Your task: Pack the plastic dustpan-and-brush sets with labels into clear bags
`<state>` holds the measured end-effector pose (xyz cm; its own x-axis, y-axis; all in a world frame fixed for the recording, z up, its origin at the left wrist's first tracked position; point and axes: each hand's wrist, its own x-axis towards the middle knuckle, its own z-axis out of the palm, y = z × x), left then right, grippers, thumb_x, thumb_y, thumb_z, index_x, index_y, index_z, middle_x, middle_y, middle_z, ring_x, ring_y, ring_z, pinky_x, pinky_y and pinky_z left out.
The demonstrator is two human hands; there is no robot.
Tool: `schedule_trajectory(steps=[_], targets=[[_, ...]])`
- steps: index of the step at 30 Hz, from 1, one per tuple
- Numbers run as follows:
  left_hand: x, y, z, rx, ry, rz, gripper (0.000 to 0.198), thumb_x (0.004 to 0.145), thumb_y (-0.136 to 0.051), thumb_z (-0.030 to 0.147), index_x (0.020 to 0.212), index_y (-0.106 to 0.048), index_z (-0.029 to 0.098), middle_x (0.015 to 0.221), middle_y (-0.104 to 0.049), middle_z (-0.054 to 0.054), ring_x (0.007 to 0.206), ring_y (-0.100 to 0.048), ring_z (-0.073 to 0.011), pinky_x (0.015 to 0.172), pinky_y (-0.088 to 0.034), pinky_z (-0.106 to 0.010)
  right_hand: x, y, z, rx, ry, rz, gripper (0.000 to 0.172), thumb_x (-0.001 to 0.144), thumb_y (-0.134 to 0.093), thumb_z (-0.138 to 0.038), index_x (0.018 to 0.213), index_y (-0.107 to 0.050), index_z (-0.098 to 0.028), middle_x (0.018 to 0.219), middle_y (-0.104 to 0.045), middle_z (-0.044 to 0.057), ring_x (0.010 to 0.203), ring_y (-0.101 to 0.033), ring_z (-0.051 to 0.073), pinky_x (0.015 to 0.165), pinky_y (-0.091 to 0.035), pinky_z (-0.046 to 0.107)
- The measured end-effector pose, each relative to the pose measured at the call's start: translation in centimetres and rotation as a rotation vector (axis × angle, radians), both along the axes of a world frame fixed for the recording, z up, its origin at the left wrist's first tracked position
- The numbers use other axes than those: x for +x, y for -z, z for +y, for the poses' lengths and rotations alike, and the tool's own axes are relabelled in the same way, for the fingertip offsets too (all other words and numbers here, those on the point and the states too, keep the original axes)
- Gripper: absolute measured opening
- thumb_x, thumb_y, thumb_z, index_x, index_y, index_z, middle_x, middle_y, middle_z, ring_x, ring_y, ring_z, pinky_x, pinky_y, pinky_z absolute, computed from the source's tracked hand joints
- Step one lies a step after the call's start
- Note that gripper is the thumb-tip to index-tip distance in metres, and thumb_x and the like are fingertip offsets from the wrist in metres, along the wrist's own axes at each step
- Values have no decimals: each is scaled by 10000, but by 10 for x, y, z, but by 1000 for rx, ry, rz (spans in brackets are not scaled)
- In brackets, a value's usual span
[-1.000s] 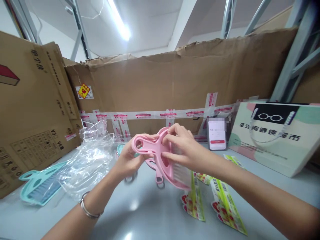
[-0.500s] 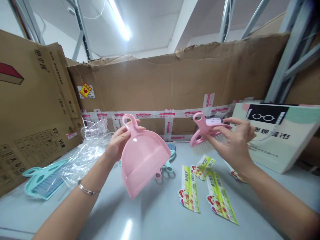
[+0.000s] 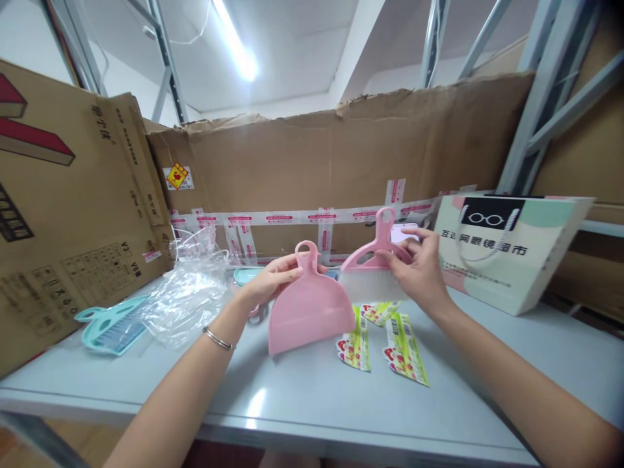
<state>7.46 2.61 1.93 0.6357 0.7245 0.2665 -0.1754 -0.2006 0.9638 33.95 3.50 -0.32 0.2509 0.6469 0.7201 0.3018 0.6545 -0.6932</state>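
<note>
My left hand grips the handle of a small pink dustpan, held upright above the grey table. My right hand holds a pink hand brush with white bristles, just right of the dustpan and almost touching it. Both are raised a little over the table's middle. Under the brush lie several green and yellow printed label cards. A metal bangle sits on my left wrist.
A turquoise brush and dustpan set lies at the left beside crumpled clear plastic bags. Cardboard boxes wall the back and left. A paper shopping bag stands at the right, a phone leaning behind my right hand.
The brush and dustpan were pulled apart a second ago; since then both hands have drawn them close together and lower. The camera has pulled back, showing the table's front edge.
</note>
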Motion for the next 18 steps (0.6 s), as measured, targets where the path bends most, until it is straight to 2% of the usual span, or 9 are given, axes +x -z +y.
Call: schedule_trajectory(steps=[3, 5, 9, 13, 15, 18], targets=[[0, 2, -7, 16, -43, 15, 431, 785, -591, 322, 1190, -540, 184, 1167, -601, -130, 1015, -587, -242, 836, -451, -329, -10, -11, -7, -64, -107, 26, 249, 698, -629, -430, 840, -547, -244, 664, -507, -29, 591, -485, 128, 581, -413, 274], [0, 3, -11, 33, -65, 15, 433, 787, -588, 337, 1188, -541, 182, 1151, -611, -131, 1001, -594, -247, 818, -459, -326, -13, -22, -13, -79, -130, 35, 219, 707, -612, -440, 770, -577, -233, 671, -523, -16, 584, -482, 126, 565, -412, 275], [-1, 7, -13, 58, -105, -11, 412, 790, -586, 337, 1173, -547, 191, 1120, -630, -113, 1003, -594, -242, 831, -456, -324, -10, -51, -22, 66, -134, 179, 165, 709, -625, -408, 753, -580, -255, 651, -526, -19, 572, -474, 123, 560, -405, 278], [-2, 11, -13, 87, -160, -24, 410, 797, -575, 341, 1178, -545, 194, 1114, -632, -102, 1034, -577, -238, 857, -448, -326, -10, -76, -28, 93, -358, 296, 176, 700, -619, -388, 839, -591, -284, 795, -592, -19, 612, -522, 117, 567, -409, 275], [-3, 13, -13, 108, -202, -15, 435, 792, -577, 352, 1199, -532, 204, 1131, -623, -96, 1033, -574, -234, 865, -444, -329, -16, -75, -34, 27, -448, 246, 221, 698, -605, -394, 893, -595, -290, 787, -595, -24, 601, -529, 113, 542, -407, 262], [-3, 14, -12, 152, -242, 12, 458, 792, -572, 364, 1220, -517, 212, 1171, -600, -96, 1055, -557, -238, 874, -435, -334, -34, -56, -42, -132, -575, 96, 254, 669, -639, -384, 886, -588, -262, 689, -583, -26, 562, -523, 111, 507, -410, 245]])
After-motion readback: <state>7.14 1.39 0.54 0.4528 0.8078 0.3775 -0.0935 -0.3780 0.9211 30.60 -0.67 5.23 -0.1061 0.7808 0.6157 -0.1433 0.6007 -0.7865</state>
